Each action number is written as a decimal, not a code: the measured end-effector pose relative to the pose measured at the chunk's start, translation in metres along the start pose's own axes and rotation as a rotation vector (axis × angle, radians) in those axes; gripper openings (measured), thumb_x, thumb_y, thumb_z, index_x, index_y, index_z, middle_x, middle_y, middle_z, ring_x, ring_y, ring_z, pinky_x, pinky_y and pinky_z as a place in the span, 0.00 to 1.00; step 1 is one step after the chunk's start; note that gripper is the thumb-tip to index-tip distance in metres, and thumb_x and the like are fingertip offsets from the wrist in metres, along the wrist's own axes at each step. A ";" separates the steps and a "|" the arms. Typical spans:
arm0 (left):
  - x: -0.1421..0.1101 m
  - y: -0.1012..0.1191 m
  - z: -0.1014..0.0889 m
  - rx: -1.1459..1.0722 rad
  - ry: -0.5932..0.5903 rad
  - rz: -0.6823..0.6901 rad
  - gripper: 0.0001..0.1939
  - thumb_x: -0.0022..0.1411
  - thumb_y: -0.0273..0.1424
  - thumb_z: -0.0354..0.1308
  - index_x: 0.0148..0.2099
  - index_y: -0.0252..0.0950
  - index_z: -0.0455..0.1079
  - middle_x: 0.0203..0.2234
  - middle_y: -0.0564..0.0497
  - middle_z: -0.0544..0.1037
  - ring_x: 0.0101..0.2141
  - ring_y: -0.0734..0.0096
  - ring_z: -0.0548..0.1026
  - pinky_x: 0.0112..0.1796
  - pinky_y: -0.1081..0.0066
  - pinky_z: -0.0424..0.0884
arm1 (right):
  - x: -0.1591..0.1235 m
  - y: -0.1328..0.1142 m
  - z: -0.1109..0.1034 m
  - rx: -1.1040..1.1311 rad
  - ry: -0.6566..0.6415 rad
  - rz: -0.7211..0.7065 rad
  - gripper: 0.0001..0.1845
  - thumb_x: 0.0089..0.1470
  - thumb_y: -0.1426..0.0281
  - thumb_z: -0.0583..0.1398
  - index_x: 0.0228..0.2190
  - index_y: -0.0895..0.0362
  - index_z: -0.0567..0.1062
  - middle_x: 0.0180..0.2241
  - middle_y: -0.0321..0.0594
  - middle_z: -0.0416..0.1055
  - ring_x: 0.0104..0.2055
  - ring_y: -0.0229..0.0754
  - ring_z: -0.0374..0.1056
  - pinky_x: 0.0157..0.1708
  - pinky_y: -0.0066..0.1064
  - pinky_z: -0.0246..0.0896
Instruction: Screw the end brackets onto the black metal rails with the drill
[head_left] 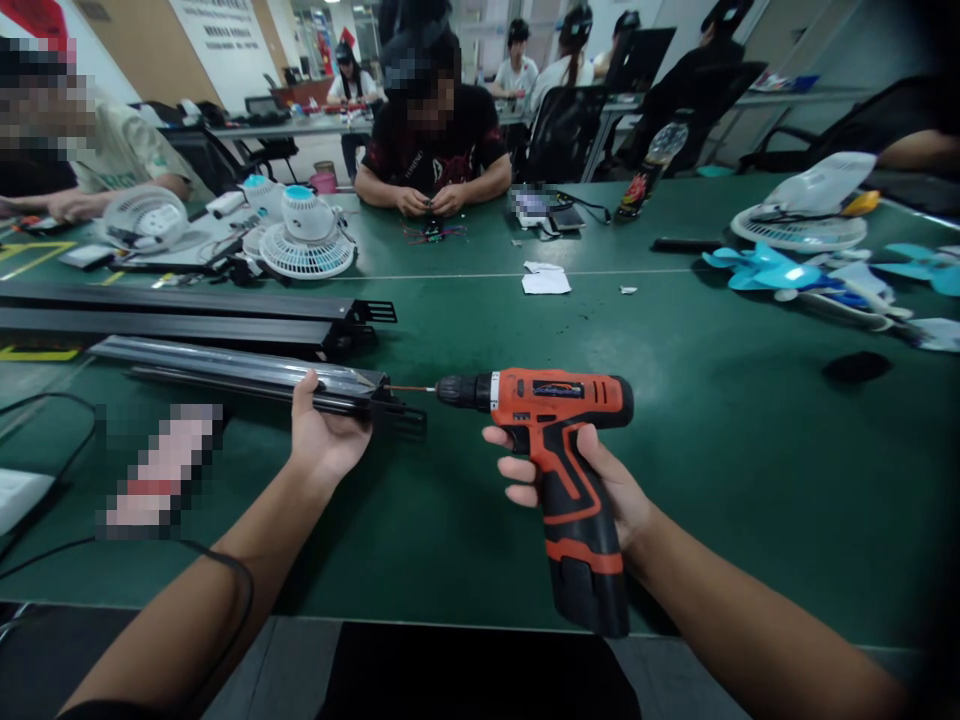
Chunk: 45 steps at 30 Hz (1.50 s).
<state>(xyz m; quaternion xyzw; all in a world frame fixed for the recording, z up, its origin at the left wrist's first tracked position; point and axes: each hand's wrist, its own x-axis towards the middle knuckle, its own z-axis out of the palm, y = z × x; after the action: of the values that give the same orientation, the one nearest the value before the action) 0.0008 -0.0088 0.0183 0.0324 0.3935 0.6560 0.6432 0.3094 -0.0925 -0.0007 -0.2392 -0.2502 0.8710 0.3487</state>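
My right hand (607,480) is wrapped round the grip of an orange and black cordless drill (562,395), a finger at its trigger. The drill points left, and its long thin bit (411,388) reaches the near end of a dark metal rail (247,372) with a shiny, clear-looking cover. Whether the tip sits in a screw there is too small to tell. My left hand (330,430) holds that rail close to its end, thumb on top and the other fingers hidden underneath. A black slotted bracket (405,415) sticks out from the rail's end.
More black rails (172,325) lie behind the held one. Fan parts (307,245) stand at the back left, and blue fan blades (765,268) lie on the right. White paper (546,280) rests mid-table. A black cable (240,580) crosses my left forearm. A person (435,140) works opposite.
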 end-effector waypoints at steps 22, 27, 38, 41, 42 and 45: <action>-0.001 0.002 0.002 -0.047 0.011 -0.007 0.17 0.69 0.42 0.56 0.54 0.39 0.72 0.34 0.46 0.83 0.37 0.51 0.85 0.42 0.54 0.83 | 0.008 0.012 0.001 -0.090 -0.034 -0.141 0.33 0.52 0.48 0.73 0.49 0.60 0.81 0.45 0.52 0.82 0.30 0.36 0.74 0.32 0.28 0.73; 0.003 0.001 -0.002 -0.022 -0.004 0.011 0.18 0.69 0.43 0.55 0.53 0.37 0.73 0.37 0.43 0.84 0.39 0.49 0.85 0.40 0.55 0.83 | 0.008 0.012 0.001 -0.083 0.010 -0.134 0.35 0.52 0.46 0.73 0.50 0.60 0.82 0.41 0.49 0.82 0.29 0.36 0.73 0.32 0.28 0.72; -0.002 0.001 0.004 -0.057 0.014 0.012 0.17 0.70 0.43 0.56 0.53 0.38 0.73 0.36 0.45 0.83 0.34 0.55 0.84 0.42 0.56 0.83 | 0.007 0.015 0.009 -0.004 -0.045 -0.045 0.42 0.56 0.36 0.63 0.54 0.56 0.78 0.44 0.47 0.82 0.34 0.43 0.80 0.38 0.37 0.77; -0.004 0.001 0.006 -0.056 0.018 0.016 0.17 0.71 0.42 0.54 0.53 0.37 0.73 0.36 0.45 0.83 0.33 0.56 0.84 0.43 0.56 0.83 | 0.006 0.017 0.012 0.079 -0.099 -0.013 0.43 0.57 0.35 0.61 0.57 0.55 0.76 0.42 0.45 0.83 0.34 0.43 0.80 0.40 0.41 0.77; -0.004 0.001 0.006 -0.054 0.017 0.016 0.17 0.71 0.42 0.54 0.53 0.37 0.73 0.36 0.46 0.83 0.34 0.56 0.84 0.43 0.56 0.83 | 0.006 0.019 0.012 0.100 -0.116 -0.016 0.43 0.58 0.35 0.60 0.59 0.56 0.74 0.41 0.45 0.83 0.32 0.42 0.79 0.40 0.40 0.77; -0.003 0.001 0.005 -0.051 0.020 0.013 0.17 0.71 0.43 0.54 0.52 0.37 0.74 0.36 0.45 0.83 0.35 0.55 0.84 0.43 0.55 0.82 | 0.007 0.023 0.010 0.138 -0.159 -0.033 0.41 0.62 0.41 0.62 0.63 0.57 0.71 0.37 0.44 0.83 0.28 0.37 0.74 0.36 0.34 0.74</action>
<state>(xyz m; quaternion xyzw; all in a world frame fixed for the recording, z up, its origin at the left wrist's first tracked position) 0.0030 -0.0091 0.0233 0.0122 0.3829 0.6704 0.6355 0.2875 -0.1050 -0.0086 -0.1403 -0.2203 0.8965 0.3579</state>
